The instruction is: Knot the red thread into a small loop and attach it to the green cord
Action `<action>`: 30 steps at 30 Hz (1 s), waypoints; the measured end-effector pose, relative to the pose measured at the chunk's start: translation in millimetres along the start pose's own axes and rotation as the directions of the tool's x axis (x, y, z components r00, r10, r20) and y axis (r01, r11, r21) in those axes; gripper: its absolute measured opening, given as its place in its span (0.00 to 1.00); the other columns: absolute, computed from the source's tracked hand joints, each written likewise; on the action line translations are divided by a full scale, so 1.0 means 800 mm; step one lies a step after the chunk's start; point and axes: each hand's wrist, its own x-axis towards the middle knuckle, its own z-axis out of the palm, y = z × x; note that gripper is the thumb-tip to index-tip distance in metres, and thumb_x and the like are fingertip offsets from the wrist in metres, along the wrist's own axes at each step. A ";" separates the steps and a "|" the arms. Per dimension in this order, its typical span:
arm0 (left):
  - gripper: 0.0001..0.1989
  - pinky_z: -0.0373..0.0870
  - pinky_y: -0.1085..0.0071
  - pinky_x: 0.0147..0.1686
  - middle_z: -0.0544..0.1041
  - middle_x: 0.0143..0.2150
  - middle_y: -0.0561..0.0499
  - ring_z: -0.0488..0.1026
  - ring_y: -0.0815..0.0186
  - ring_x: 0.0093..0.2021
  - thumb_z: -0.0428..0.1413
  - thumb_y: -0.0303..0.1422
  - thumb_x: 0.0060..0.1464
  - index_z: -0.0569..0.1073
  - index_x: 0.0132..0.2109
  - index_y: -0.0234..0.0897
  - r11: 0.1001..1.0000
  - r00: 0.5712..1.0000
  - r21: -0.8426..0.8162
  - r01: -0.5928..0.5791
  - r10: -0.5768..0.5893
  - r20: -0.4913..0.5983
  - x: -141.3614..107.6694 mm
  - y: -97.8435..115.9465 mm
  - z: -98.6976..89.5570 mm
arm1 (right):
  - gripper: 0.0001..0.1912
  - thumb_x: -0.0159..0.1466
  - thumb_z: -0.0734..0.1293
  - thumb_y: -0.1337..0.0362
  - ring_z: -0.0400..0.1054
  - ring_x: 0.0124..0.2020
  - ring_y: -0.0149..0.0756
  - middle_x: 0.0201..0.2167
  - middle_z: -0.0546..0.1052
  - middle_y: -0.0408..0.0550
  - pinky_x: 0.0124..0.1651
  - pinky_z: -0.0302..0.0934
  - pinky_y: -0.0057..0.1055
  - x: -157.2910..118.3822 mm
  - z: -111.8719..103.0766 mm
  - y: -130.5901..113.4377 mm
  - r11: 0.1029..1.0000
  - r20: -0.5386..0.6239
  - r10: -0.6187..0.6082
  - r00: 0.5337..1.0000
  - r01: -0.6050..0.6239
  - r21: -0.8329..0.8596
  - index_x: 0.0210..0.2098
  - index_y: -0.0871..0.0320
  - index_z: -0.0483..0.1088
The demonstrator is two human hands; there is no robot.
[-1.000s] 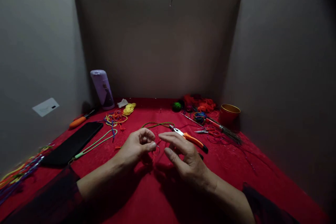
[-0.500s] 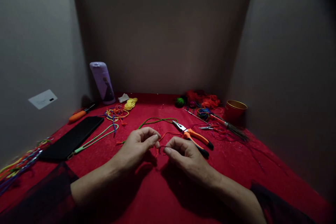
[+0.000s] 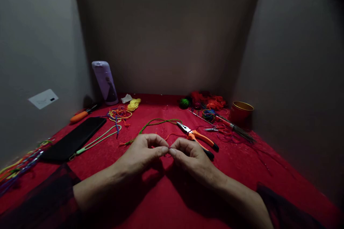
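Observation:
My left hand (image 3: 141, 155) and my right hand (image 3: 193, 161) meet fingertip to fingertip over the red cloth. Each one pinches a thin red cord (image 3: 174, 134), which runs back from behind the fingers toward the pliers. The pinched part itself is mostly hidden by my fingertips. Just beyond my right hand lie long-nose pliers (image 3: 199, 139) with orange and black handles, partly covered by that hand. A green braided cord (image 3: 150, 122) curves across the cloth behind my left hand.
To the left lie a black phone (image 3: 75, 139), a mint loop strap (image 3: 99, 139), an orange-handled tool (image 3: 79, 116) and colourful cords (image 3: 21, 164). A purple bottle (image 3: 105, 84) stands behind. On the right are small scissors (image 3: 212, 129), yarn (image 3: 215, 103) and a red cup (image 3: 241, 112).
My left hand has moved a little to the right, closing the small gap between the hands. Their fingertips now touch, and the dangling cord end beneath the left fingers is mostly out of sight.

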 end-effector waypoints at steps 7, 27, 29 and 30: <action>0.11 0.58 0.76 0.20 0.69 0.19 0.54 0.66 0.71 0.19 0.60 0.36 0.42 0.71 0.29 0.32 1.000 1.000 0.006 0.019 -0.019 -0.004 0.000 -0.001 0.001 | 0.13 0.63 0.61 0.57 0.52 0.21 0.24 0.21 0.61 0.40 0.21 0.48 0.21 0.001 -0.002 0.000 0.997 -0.014 -0.039 0.999 0.038 -0.060 0.26 0.60 0.63; 0.07 0.53 0.77 0.19 0.66 0.19 0.56 0.60 0.74 0.19 0.56 0.33 0.46 0.71 0.29 0.32 0.990 0.998 0.138 -0.020 0.011 0.066 -0.007 0.005 0.004 | 0.06 0.63 0.60 0.68 0.58 0.28 0.28 0.26 0.67 0.41 0.32 0.54 0.25 0.000 -0.006 -0.003 0.935 -0.025 -0.247 0.969 0.232 -0.268 0.30 0.59 0.66; 0.08 0.54 0.76 0.20 0.66 0.20 0.56 0.60 0.74 0.20 0.56 0.34 0.46 0.71 0.29 0.32 0.992 0.996 0.120 -0.037 0.027 0.088 -0.007 0.006 0.003 | 0.06 0.64 0.60 0.67 0.58 0.28 0.27 0.25 0.66 0.41 0.32 0.54 0.25 0.000 -0.005 -0.001 0.945 -0.033 -0.229 0.973 0.214 -0.247 0.30 0.59 0.66; 0.08 0.54 0.76 0.20 0.66 0.20 0.56 0.60 0.74 0.20 0.56 0.34 0.46 0.70 0.29 0.31 0.993 0.995 0.108 -0.042 0.032 0.097 -0.008 0.006 0.003 | 0.07 0.64 0.60 0.66 0.58 0.28 0.27 0.25 0.66 0.41 0.32 0.54 0.25 0.001 -0.005 0.000 0.954 -0.037 -0.212 0.977 0.199 -0.226 0.30 0.60 0.66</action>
